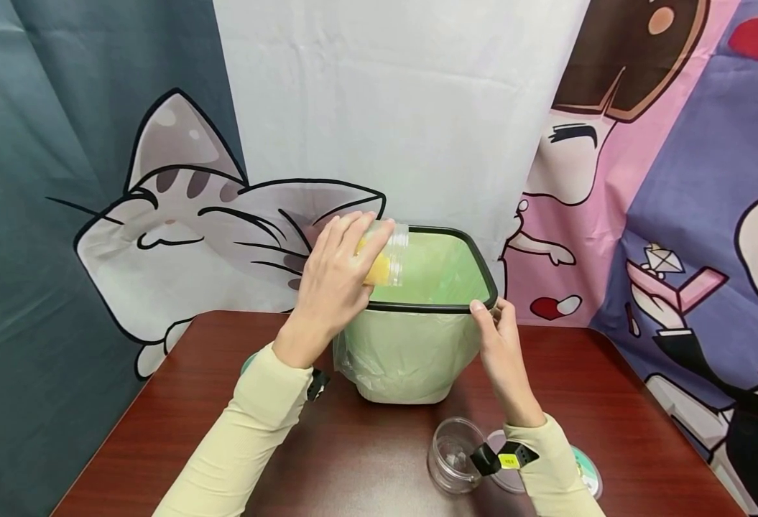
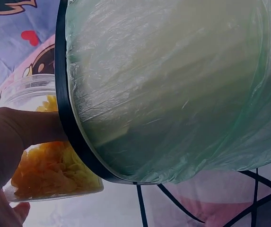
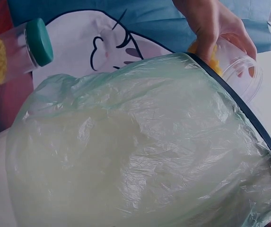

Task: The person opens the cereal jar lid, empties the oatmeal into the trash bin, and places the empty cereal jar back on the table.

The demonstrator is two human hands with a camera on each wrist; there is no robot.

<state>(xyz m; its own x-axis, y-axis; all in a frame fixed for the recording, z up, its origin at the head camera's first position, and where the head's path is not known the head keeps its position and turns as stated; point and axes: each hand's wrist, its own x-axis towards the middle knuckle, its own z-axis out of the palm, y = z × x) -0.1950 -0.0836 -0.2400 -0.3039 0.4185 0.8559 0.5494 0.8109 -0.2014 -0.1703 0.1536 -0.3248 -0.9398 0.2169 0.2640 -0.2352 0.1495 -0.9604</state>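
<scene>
My left hand (image 1: 333, 280) grips a transparent plastic jar (image 1: 399, 248) from above, tipped on its side over the bin's left rim. Orange and yellow pieces (image 2: 55, 172) lie along the jar's lower side, and its mouth points into the bin. The pale green waste bin (image 1: 411, 359) stands on the table, lined with a thin green plastic bag (image 3: 126, 142) folded over the outside. A black ring (image 1: 482, 273) runs round its top. With my right hand (image 1: 501, 352) I hold the near right corner of that ring, thumb on top and fingers behind the edge.
In front of the bin on the brown table (image 1: 327, 459) stands a second transparent jar (image 1: 450, 467). A pale lid (image 1: 505, 480) and a green-and-white disc (image 1: 588, 472) lie by my right sleeve. A green-capped jar (image 3: 17, 49) with yellow pieces stands left of the bin. Cartoon-printed cloth (image 1: 391, 100) hangs behind.
</scene>
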